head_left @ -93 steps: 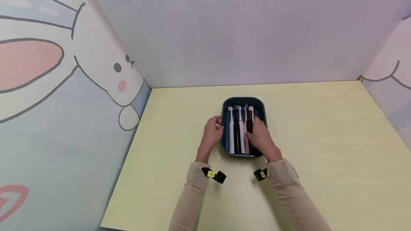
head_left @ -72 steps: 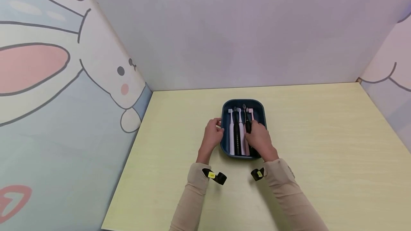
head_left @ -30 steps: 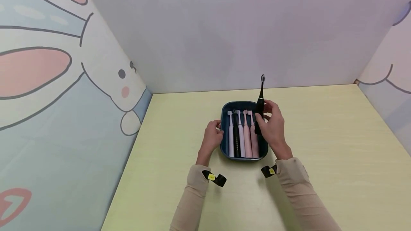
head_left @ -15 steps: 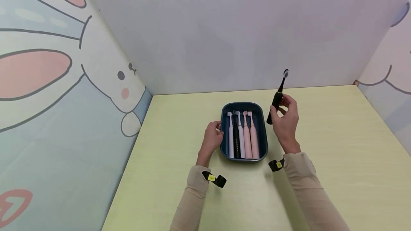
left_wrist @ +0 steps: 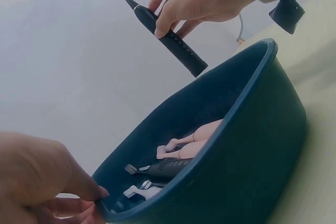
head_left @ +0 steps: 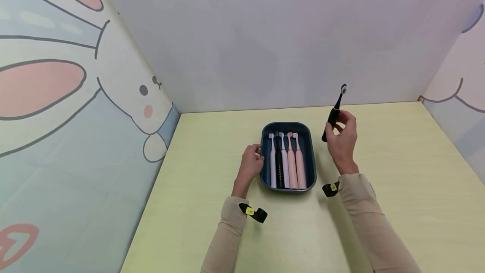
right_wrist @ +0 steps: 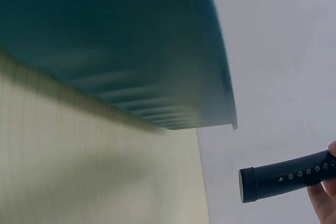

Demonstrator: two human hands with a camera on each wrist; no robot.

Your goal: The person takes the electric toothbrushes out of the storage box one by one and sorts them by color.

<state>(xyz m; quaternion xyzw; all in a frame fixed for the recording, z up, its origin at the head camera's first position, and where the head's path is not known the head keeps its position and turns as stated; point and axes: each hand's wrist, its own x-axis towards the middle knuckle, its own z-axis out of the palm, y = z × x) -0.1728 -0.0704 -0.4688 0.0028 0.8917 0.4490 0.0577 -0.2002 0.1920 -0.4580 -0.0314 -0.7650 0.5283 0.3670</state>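
My right hand (head_left: 342,144) pinches a black electric toothbrush (head_left: 333,117) by its handle, above the table and to the right of a dark blue plastic bin (head_left: 314,167). The brush head points up and away; in the right wrist view the handle's lower end (right_wrist: 278,179) shows a row of small symbols. My left hand (head_left: 250,164) grips the bin's left rim between thumb and fingers, as the left wrist view shows at the rim (left_wrist: 113,214). Side by side in the bin lie two white toothbrushes, another black toothbrush (head_left: 279,163) and two pink toothbrushes (head_left: 300,165).
The bin stands on a pale wooden table (head_left: 398,172). A plain wall (head_left: 265,45) rises behind the table's back edge. To the left is a wall (head_left: 75,146) with a cartoon rabbit. A black camera strap sits at each wrist.
My right hand has lifted the black toothbrush out of the bin's right side and carried it up and rightward, slowing lately. My left hand has stayed at the bin's rim.
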